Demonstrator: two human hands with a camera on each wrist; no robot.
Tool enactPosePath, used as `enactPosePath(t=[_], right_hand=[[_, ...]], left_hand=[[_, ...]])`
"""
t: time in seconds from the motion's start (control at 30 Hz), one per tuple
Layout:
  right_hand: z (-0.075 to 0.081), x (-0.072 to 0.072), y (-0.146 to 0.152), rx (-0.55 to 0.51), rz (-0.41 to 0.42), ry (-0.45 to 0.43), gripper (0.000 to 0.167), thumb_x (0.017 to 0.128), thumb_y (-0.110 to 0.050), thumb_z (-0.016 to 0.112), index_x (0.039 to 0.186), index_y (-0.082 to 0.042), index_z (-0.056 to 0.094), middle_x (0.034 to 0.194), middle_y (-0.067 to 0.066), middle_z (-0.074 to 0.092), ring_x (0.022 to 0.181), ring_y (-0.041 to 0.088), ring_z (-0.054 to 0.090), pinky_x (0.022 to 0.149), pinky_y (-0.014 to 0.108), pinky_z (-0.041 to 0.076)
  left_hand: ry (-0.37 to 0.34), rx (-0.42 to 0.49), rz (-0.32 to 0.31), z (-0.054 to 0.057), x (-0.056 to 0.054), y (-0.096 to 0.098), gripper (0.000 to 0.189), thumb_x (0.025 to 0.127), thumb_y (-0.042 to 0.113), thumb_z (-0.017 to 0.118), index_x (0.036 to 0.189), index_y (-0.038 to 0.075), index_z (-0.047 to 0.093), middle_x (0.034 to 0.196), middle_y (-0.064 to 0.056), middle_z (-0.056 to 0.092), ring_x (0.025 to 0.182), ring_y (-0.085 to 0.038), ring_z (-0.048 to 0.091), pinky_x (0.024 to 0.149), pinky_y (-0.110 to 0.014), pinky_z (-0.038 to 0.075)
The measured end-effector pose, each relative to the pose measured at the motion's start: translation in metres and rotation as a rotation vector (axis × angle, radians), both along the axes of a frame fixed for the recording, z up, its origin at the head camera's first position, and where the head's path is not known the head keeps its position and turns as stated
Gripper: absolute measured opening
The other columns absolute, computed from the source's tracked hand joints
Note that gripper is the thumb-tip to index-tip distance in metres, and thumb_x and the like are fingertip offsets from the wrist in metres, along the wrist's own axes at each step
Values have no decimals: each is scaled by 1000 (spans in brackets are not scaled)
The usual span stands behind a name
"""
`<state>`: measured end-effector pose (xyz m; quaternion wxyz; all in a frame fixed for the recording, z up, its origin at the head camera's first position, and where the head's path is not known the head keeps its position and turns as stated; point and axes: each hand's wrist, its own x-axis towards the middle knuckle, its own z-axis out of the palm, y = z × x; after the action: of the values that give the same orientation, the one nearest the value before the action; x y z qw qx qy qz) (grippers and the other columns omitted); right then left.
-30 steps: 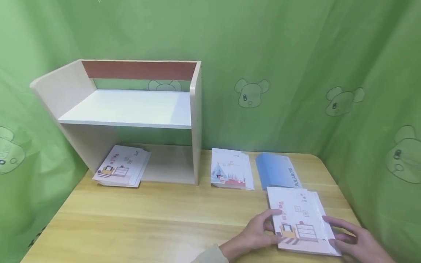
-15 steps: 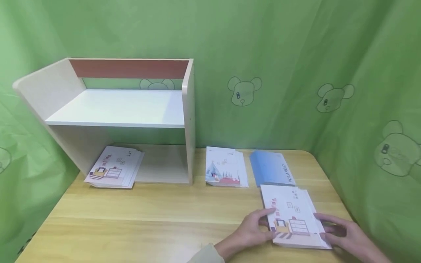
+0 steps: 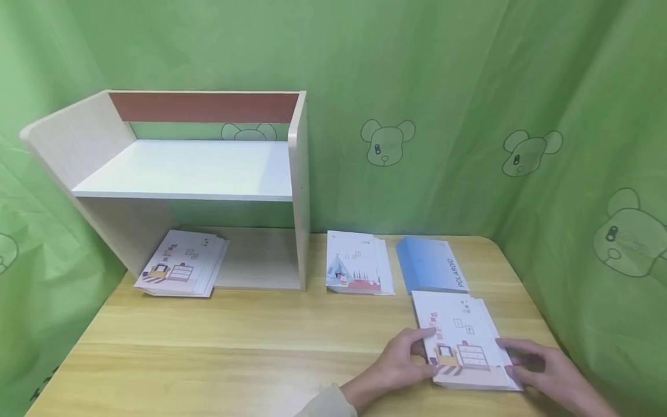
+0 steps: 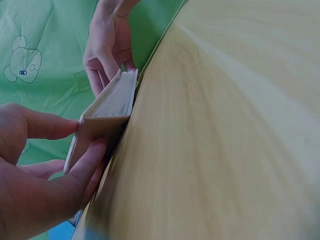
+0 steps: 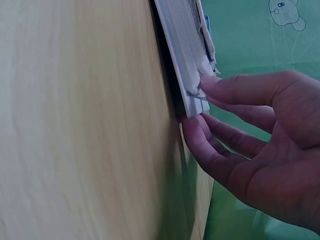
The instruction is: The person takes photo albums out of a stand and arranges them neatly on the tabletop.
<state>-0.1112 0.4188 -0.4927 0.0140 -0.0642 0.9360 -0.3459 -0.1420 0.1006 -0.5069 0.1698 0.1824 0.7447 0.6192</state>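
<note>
A thick white-covered book, printed with a yellow vehicle and a drawer chest, is held between both hands at the table's front right. My left hand grips its spine side, thumb and fingers spread along that edge. On the opposite, page side, my right hand pinches the loose edge. The left wrist view shows the plain spine and white pages of the book close over the table. In the right wrist view, fingertips of my right hand are at its lower corner, with a dark shadow beneath.
A blue book lettered POLAROID lies just behind the held one. Left of it lies a white book with a tent picture. A two-tier wooden shelf stands at the left, with a matching vehicle-print book on its bottom board.
The head view has turned slightly, so the whole scene sits further left. Both hands keep their hold on the book, which stays in about the same place.
</note>
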Motion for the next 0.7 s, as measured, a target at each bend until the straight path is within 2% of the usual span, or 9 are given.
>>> enactPosePath(t=[0.03, 0.13, 0.3, 0.4, 0.43, 0.53, 0.6, 0.7], right_hand=[[0, 0, 0, 1, 8, 16, 46, 82, -1, 81, 126, 5, 68, 104, 6, 73, 81, -3, 60, 54, 27, 54], [-1, 1, -1, 2, 9, 44, 45, 80, 0, 82, 123, 4, 69, 105, -6, 72, 82, -4, 60, 55, 26, 54], [-4, -2, -2, 12, 23, 102, 45, 75, 2, 84, 118, 4, 71, 110, -16, 69, 83, -4, 61, 56, 25, 55], [-5, -3, -2, 40, 40, 137, 46, 72, 1, 86, 116, 3, 72, 111, -16, 69, 85, -4, 62, 61, 23, 55], [-5, -4, -3, 54, 47, 150, 46, 72, 1, 87, 115, 3, 72, 112, -15, 69, 85, -4, 62, 64, 22, 56], [-6, -5, -4, 93, 58, 182, 46, 69, 2, 88, 113, 1, 74, 112, 0, 73, 87, -4, 63, 70, 20, 56], [-6, -5, -5, 106, 54, 184, 46, 68, 3, 87, 112, 1, 74, 113, 12, 73, 87, -4, 63, 71, 20, 57], [-5, -3, -6, 108, 34, 153, 47, 69, 4, 86, 114, 2, 73, 114, 23, 70, 87, -5, 62, 68, 21, 57]], left_hand=[[-1, -2, 2, 0, 0, 1, 73, 79, -2, 81, 146, 12, 56, 110, 9, 56, 95, -1, 62, 82, -17, 55], [5, -14, 4, 0, 0, 2, 73, 79, -1, 81, 147, 12, 55, 111, 10, 55, 95, -1, 61, 81, -17, 55], [3, -10, 10, 1, 0, 4, 74, 78, -2, 81, 147, 12, 55, 113, 8, 55, 93, -2, 60, 77, -16, 55], [-5, -3, 15, 2, -1, 4, 76, 77, -4, 82, 147, 12, 56, 114, 7, 54, 92, -2, 60, 75, -15, 55], [-6, -1, 15, 3, -1, 4, 76, 77, -4, 82, 147, 12, 56, 114, 7, 54, 92, -3, 59, 74, -16, 55], [-2, 1, 9, 4, -1, 4, 76, 77, -4, 81, 147, 12, 55, 116, 6, 53, 92, -3, 60, 74, -16, 55], [3, 7, 0, 4, -2, 4, 76, 78, -4, 81, 148, 11, 54, 117, 5, 53, 92, -3, 59, 74, -15, 55], [13, 10, -14, 4, -2, 4, 76, 78, -4, 81, 148, 9, 54, 119, 4, 53, 92, -2, 59, 75, -15, 54]])
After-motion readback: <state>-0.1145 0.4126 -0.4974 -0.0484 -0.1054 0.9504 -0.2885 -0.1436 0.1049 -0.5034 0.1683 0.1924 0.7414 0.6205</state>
